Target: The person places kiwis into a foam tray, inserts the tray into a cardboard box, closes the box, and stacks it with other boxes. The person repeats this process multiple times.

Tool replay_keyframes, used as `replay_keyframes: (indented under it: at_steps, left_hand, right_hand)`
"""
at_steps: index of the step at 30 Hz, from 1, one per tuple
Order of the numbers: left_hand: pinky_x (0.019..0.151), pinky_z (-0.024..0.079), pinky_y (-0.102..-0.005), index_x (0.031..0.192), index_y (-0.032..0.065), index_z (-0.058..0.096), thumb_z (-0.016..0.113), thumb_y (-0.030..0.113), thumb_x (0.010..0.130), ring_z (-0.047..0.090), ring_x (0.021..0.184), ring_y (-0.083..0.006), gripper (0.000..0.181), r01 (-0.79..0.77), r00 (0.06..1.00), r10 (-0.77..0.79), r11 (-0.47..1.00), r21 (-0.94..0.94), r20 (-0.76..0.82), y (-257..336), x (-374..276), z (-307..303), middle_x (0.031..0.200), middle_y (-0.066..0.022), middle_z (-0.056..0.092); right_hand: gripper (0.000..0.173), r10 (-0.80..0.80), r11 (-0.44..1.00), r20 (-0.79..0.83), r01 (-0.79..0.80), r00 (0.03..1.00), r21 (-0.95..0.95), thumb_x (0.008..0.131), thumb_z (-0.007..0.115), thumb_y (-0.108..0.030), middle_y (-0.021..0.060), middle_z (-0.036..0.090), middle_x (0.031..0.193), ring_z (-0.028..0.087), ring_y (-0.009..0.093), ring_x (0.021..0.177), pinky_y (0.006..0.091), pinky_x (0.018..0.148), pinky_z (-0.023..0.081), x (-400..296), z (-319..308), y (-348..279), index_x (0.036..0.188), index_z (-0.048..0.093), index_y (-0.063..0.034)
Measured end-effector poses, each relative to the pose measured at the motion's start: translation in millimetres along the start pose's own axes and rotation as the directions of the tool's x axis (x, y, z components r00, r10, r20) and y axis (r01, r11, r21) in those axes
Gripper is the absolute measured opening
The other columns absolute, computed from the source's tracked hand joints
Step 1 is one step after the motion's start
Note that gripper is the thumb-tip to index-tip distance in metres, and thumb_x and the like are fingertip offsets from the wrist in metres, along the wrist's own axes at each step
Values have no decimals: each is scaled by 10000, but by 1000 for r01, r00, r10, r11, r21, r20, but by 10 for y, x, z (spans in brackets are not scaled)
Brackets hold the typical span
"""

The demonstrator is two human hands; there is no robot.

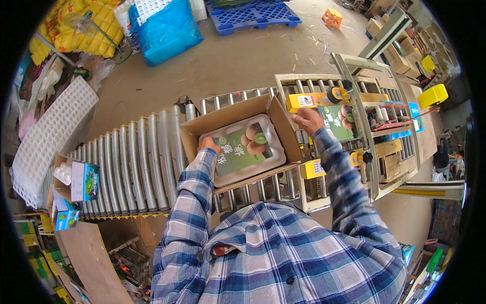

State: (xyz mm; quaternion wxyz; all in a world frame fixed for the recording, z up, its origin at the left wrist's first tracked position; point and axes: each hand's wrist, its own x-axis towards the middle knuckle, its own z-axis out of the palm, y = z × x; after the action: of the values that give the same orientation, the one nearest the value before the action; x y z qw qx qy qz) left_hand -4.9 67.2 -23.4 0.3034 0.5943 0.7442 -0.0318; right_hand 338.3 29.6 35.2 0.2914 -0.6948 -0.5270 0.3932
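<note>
An open cardboard carton [283, 127] stands on the roller conveyor in front of me. Inside it lies a white moulded tray [279, 146], topped by a green printed card [243, 146] with kiwifruit pictures and writing. My left hand [209, 145] reaches inside the carton's left end, thumb by the card's edge; its other fingers are partly hidden. To the right of the carton, my right hand [308, 120] is beside a yellow guide [302, 102] of the carton-sealing machine [374, 152], with nothing visible in it. A similar green kiwifruit-printed surface [338, 122] lies between the machine's guides.
Steel rollers [144, 163] curve away left towards small kiwifruit-printed cartons [84, 181]. White dimpled sheets [57, 140] lean beyond them. Across the floor are yellow sacks [87, 30], a blue plastic bag [167, 34] and a blue pallet [254, 17]. A machine post [385, 34] rises at right.
</note>
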Motion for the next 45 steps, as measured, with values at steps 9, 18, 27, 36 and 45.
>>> replay_keyframes:
  at_steps: [9,18,27,36,45]
  left_hand:
    - [959,408,-427,1264,7,409,712,256,697,518,1095,-383,690,-28,998,25,997,66,51,172,-347,-296,1193,-230,528]
    - [1054,270,-440,1387,10,235,649,571,713,230,1314,-398,970,-324,920,390,798,-508,27,-717,-982,-55,1438,-265,136]
    - [971,340,-557,1352,35,338,609,765,567,257,1264,-481,1106,-502,792,253,788,357,556,-219,-1034,-77,1421,-285,153]
    - [955,400,-489,1368,51,233,822,398,574,397,1197,-387,1048,3,994,-16,992,-128,-107,-428,-722,-8,1399,-201,237]
    - [1013,348,-419,1413,260,260,756,284,675,355,1258,-386,890,-238,966,221,964,-120,-136,-595,-513,400,1413,-265,240]
  right_hand:
    - [1070,361,809,275,-153,891,-567,545,769,-601,269,509,1188,519,372,1111,411,943,416,188,922,-196,1236,288,59]
    - [1021,384,767,246,-160,890,-622,540,780,-588,264,535,1151,538,364,1090,425,919,432,248,925,-131,1205,336,48]
    - [927,328,808,259,-128,909,-575,585,770,-558,219,568,1128,570,336,1044,404,887,464,279,929,-86,1201,411,33]
    - [615,-236,636,361,424,902,-644,727,592,-552,194,575,1128,545,331,1054,425,912,409,669,588,-948,1042,558,-24]
    - [503,-559,120,312,447,768,-886,830,473,-158,344,349,1320,345,475,1238,544,975,336,-596,1201,466,1248,407,112]
